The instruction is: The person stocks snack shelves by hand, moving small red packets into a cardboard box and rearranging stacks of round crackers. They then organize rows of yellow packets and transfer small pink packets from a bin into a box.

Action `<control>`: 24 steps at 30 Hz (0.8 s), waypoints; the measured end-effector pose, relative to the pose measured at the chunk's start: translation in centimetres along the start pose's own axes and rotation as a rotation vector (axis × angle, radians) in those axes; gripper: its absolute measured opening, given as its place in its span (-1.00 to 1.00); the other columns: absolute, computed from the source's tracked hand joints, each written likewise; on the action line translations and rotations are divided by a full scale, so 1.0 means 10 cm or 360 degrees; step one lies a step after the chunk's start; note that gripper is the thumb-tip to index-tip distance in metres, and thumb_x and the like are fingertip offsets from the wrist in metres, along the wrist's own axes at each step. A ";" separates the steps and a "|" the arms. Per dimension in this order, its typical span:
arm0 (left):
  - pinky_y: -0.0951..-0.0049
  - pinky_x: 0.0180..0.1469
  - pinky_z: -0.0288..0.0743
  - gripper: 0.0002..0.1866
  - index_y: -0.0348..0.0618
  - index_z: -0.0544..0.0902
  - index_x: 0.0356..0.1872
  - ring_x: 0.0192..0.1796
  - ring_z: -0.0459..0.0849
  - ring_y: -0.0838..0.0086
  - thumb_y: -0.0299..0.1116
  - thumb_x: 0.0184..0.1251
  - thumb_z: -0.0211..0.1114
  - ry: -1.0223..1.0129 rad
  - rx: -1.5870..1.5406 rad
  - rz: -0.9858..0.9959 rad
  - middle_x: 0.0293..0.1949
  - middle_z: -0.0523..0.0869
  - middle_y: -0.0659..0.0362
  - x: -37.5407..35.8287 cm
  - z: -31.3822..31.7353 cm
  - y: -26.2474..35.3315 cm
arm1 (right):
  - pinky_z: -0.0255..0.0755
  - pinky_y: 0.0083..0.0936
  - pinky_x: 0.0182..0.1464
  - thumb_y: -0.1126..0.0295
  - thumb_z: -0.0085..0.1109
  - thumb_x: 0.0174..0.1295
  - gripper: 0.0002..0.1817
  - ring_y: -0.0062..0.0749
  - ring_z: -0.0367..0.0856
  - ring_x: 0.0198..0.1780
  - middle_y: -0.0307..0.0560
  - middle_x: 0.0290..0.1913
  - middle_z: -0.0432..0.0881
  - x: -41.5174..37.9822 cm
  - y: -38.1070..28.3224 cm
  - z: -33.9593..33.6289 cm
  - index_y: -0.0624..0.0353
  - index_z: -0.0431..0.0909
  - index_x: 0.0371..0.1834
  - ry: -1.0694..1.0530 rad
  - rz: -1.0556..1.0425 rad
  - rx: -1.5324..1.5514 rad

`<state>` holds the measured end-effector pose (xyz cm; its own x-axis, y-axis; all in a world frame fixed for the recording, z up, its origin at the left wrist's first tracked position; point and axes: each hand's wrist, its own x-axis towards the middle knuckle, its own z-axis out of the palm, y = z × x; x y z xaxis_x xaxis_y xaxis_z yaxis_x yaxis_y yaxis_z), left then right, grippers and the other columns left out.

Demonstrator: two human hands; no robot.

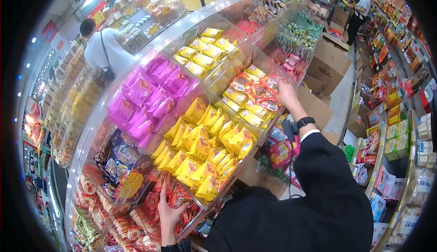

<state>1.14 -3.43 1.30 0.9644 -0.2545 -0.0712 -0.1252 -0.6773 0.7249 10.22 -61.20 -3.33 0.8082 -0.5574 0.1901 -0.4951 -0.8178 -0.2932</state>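
My right hand [287, 93] reaches over a clear bin and touches red-edged snack packets [261, 90], which lie on top of yellow packets [236, 96]. Its fingers are bent, and whether they grip a packet is unclear. Down at the left, my left hand [171, 210] is over small red packets [152, 202], thumb and fingers apart, holding nothing. Between the hands stands a bin full of upright yellow bags [195, 145]. Purple bags [145, 95] fill the bin behind it.
Clear dividers separate the bins. Cardboard boxes [325, 63] stand along the aisle at the right, beside stocked shelves [396, 129]. One person in white [107, 52] is beyond the display; another person [362, 11] stands far up the aisle.
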 end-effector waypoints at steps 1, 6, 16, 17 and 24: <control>0.21 0.29 0.48 0.18 -0.13 0.20 0.53 0.24 0.64 0.11 -0.40 -0.24 0.69 0.0010 0.0009 0.0033 0.25 0.59 -0.18 0.00 0.00 0.00 | 0.49 -0.09 0.21 0.43 0.21 0.17 -0.56 0.05 0.60 0.18 0.14 -0.01 0.71 0.07 0.04 0.02 0.22 0.51 0.16 -0.0358 0.0074 -0.0234; 0.26 0.31 0.48 0.20 -0.18 0.17 0.54 0.19 0.67 0.26 -0.46 -0.25 0.69 -0.0026 -0.0100 -0.0125 0.23 0.63 -0.10 -0.04 0.00 0.05 | 0.55 -0.04 0.11 0.48 0.24 0.06 -0.55 0.15 0.66 0.07 0.24 -0.03 0.70 0.33 0.22 0.30 0.18 0.58 0.11 -0.0279 -0.0023 -0.0158; 0.28 0.23 0.55 0.17 -0.20 0.20 0.53 0.15 0.72 0.23 -0.45 -0.23 0.69 0.0015 -0.0097 -0.0026 0.17 0.68 -0.11 -0.01 0.00 0.08 | 0.54 -0.49 0.03 0.42 0.24 0.38 -0.73 -0.59 0.67 -0.09 -0.17 -0.06 0.76 0.10 0.48 -0.37 0.30 0.62 0.07 0.0018 -0.0065 0.1748; 0.28 0.23 0.55 0.16 -0.20 0.21 0.53 0.15 0.72 0.24 -0.45 -0.23 0.69 0.0006 -0.0091 -0.0027 0.18 0.67 -0.10 0.00 -0.01 0.10 | 0.53 -0.51 0.09 0.46 0.18 0.41 -0.73 -0.56 0.67 -0.04 -0.15 0.00 0.74 0.10 0.45 -0.39 0.30 0.60 0.11 -0.0122 0.0003 0.1918; 0.30 0.20 0.58 0.08 -0.11 0.21 0.54 0.19 0.69 0.31 -0.46 -0.07 0.65 0.0016 -0.0315 -0.0085 0.26 0.61 -0.09 -0.03 0.05 -0.13 | 0.47 -0.38 0.26 0.49 0.25 0.34 -0.71 -0.35 0.64 0.17 -0.02 0.13 0.68 -0.73 -1.05 -0.89 0.30 0.61 0.09 -0.0808 -0.0509 0.2360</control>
<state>0.86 -2.79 0.00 0.9709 -0.2144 -0.1070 -0.0267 -0.5405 0.8409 6.64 -49.84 6.70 0.9803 -0.0478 0.1915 0.1963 0.1377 -0.9708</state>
